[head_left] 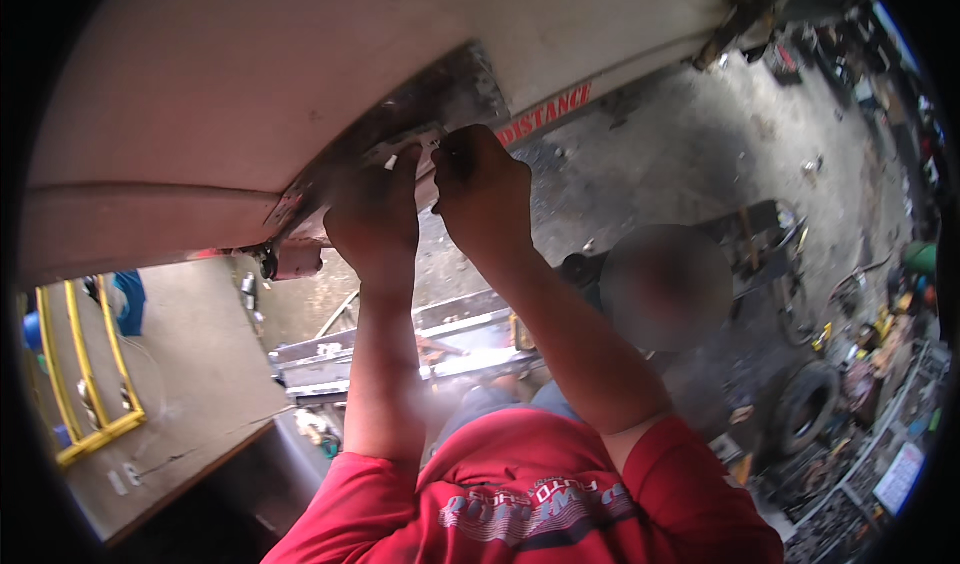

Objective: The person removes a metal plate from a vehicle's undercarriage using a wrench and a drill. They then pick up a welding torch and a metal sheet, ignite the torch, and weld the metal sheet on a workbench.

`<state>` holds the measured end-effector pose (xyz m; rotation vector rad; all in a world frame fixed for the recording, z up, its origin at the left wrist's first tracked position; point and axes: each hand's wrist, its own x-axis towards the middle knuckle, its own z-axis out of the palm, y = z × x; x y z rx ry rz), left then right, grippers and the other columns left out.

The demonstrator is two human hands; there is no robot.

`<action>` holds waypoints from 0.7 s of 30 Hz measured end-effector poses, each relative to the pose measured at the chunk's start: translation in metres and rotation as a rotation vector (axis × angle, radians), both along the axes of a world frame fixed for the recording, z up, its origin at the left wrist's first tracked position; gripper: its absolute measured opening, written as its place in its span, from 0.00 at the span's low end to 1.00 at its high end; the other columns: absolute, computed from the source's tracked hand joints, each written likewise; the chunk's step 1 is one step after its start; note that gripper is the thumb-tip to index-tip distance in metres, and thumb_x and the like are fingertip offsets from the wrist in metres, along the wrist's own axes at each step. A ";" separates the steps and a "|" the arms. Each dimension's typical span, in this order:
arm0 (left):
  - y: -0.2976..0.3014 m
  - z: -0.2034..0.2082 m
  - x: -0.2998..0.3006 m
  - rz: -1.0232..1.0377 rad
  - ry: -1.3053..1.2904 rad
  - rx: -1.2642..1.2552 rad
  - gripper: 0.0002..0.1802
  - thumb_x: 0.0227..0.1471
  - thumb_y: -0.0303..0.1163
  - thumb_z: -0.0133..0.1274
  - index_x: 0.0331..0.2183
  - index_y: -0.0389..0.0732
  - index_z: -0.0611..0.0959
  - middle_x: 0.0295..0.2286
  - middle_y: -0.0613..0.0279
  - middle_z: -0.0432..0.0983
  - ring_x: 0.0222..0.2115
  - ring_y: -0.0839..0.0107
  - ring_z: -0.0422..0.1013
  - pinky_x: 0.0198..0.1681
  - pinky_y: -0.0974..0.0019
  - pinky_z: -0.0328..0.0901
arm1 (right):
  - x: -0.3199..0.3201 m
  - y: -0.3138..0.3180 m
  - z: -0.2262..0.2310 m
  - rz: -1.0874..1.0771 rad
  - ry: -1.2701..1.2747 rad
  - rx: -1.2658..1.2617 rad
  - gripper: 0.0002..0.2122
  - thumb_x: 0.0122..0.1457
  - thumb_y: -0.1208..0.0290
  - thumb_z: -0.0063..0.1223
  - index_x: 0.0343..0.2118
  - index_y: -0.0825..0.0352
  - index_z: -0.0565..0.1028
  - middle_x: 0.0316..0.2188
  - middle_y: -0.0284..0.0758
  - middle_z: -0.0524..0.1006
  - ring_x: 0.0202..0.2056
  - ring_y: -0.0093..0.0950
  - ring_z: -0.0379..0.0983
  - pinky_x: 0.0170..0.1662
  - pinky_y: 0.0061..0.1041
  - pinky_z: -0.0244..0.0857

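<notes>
Both my arms reach up to the lower edge of a large pale vehicle panel (400,44). A dark, scraped-looking patch (440,89) runs along that edge, with a thin light-grey strip (428,136) at its lower side. My left hand (375,219) is curled at the strip, its thumb pointing up against it; the other fingers are dark and blurred. Close beside it on the right, my right hand (490,194) is closed, fingers bent in near the strip's right end. What either hand grips is hidden in shadow.
Left below the panel stands a tan board surface (190,384) with a yellow metal frame (100,374). Long metal rails (450,349) lie beneath my arms. To the right are a tyre (805,404), scattered parts and concrete floor (660,154).
</notes>
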<state>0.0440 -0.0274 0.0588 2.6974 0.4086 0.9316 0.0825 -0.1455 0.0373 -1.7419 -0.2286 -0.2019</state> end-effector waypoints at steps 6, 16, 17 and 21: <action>-0.006 -0.004 0.001 0.071 -0.053 -0.104 0.23 0.49 0.47 0.72 0.18 0.39 0.84 0.17 0.58 0.77 0.15 0.61 0.73 0.22 0.59 0.67 | 0.005 -0.005 0.022 0.095 0.269 0.157 0.05 0.64 0.77 0.57 0.35 0.71 0.72 0.25 0.39 0.81 0.24 0.28 0.83 0.22 0.27 0.74; -0.010 -0.001 -0.001 0.045 -0.090 -0.153 0.20 0.46 0.42 0.75 0.18 0.39 0.84 0.17 0.58 0.78 0.14 0.59 0.73 0.21 0.60 0.66 | 0.009 -0.018 0.040 0.204 0.662 0.265 0.07 0.66 0.74 0.55 0.38 0.74 0.75 0.21 0.39 0.80 0.18 0.25 0.77 0.20 0.23 0.69; -0.009 0.000 -0.001 0.036 -0.094 -0.182 0.20 0.46 0.42 0.75 0.18 0.39 0.84 0.17 0.58 0.78 0.14 0.60 0.73 0.21 0.60 0.66 | 0.010 -0.019 0.043 0.224 0.707 0.260 0.08 0.66 0.73 0.56 0.38 0.75 0.76 0.21 0.39 0.79 0.17 0.25 0.76 0.19 0.23 0.67; -0.009 0.002 -0.001 0.006 -0.116 -0.284 0.19 0.46 0.39 0.76 0.19 0.38 0.84 0.16 0.57 0.78 0.14 0.62 0.72 0.22 0.62 0.65 | 0.014 -0.020 0.055 0.267 0.741 0.151 0.08 0.68 0.71 0.52 0.37 0.71 0.78 0.20 0.35 0.78 0.14 0.23 0.72 0.18 0.24 0.63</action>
